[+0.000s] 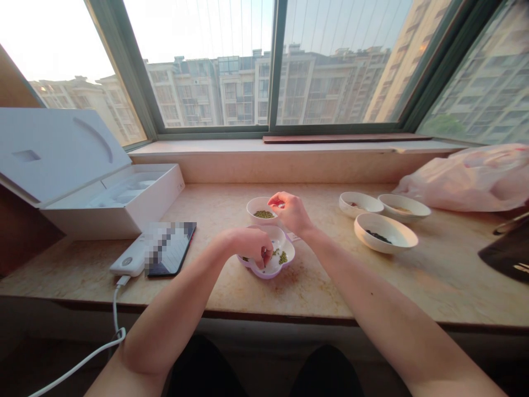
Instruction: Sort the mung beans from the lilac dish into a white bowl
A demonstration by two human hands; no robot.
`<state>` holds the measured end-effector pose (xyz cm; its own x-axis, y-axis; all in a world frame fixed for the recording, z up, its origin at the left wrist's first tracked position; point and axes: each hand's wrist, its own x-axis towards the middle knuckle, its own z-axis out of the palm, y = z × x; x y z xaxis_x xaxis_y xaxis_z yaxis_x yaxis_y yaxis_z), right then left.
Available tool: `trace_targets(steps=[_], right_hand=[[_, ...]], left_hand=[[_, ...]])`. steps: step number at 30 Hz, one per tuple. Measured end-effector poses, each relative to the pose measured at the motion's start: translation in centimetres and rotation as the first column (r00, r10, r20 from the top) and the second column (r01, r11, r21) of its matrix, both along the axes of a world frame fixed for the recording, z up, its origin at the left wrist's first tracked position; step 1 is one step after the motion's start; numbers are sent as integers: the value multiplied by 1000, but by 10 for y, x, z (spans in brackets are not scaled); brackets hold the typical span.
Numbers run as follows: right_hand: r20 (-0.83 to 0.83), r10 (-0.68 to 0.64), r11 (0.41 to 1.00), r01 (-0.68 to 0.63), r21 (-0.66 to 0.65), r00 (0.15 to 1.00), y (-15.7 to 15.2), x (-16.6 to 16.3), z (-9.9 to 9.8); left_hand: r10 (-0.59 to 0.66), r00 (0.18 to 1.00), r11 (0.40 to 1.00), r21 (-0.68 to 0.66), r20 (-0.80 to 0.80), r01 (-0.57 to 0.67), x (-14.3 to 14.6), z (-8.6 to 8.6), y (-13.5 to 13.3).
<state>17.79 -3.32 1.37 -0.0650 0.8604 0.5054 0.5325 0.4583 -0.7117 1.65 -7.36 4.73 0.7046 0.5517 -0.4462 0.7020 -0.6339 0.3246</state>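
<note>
A white flower-shaped dish (278, 266) with a lilac rim sits on the marble sill and holds a few green and dark beans. My left hand (249, 246) hovers over its left half, fingers curled down in a pinch on something too small to name. Just behind it stands a small white bowl (257, 207) with green beans inside. My right hand (290, 210) is over that bowl's right rim, fingertips pinched together, and what they hold, if anything, I cannot make out.
Three white bowls (386, 231) sit to the right, one holding dark beans. A pink plastic bag (471, 177) lies at far right. On the left are an open white box (111, 201), a phone (171, 249) and a power bank (129, 260) with a cable.
</note>
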Motion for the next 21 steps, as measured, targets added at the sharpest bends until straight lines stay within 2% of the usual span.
trace_targets(steps=[6, 15, 21], right_hand=[[34, -8, 999, 9, -30, 999, -4, -1, 3], [46, -19, 999, 21, -41, 999, -5, 0, 5], [84, -27, 999, 30, -32, 996, -7, 0, 2]], left_hand=[[-10, 1000, 1000, 24, 20, 9, 2, 0, -2], [-10, 1000, 999, -42, 10, 11, 4, -2, -1], [-14, 1000, 1000, -2, 22, 14, 2, -6, 3]])
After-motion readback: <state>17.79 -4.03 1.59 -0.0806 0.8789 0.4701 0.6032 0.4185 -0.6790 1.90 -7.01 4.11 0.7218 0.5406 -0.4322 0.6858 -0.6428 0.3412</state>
